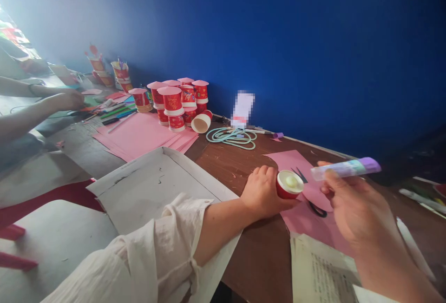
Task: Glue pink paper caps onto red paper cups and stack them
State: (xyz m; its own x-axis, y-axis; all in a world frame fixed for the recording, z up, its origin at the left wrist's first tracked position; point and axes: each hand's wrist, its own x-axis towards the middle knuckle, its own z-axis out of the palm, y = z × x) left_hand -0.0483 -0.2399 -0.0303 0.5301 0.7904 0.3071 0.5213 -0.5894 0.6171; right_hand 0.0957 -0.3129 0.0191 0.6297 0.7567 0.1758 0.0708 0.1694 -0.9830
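Note:
My left hand (pixel 262 192) is wrapped round a red paper cup (pixel 287 192) that stands on the table. The cup's white round end faces up, with a pale, glossy blob (pixel 291 181) in its middle that looks like glue. To the right of the cup and a little above it, my right hand (pixel 351 200) grips a clear glue tube (pixel 348 168) with a purple end, held nearly level. Between my hands, scissors (pixel 317 209) with black handles lie on pink paper (pixel 291 158), partly hidden by the cup and a pink piece.
Several red cups (pixel 173 103) with pink discs on top stand stacked by the blue wall. Pink sheets (pixel 139 133), a white tray-like sheet (pixel 139 191), a coiled pale-blue cord (pixel 232 138) and a printed paper (pixel 320 270) lie around. Another person's hand (pixel 69 101) works at far left.

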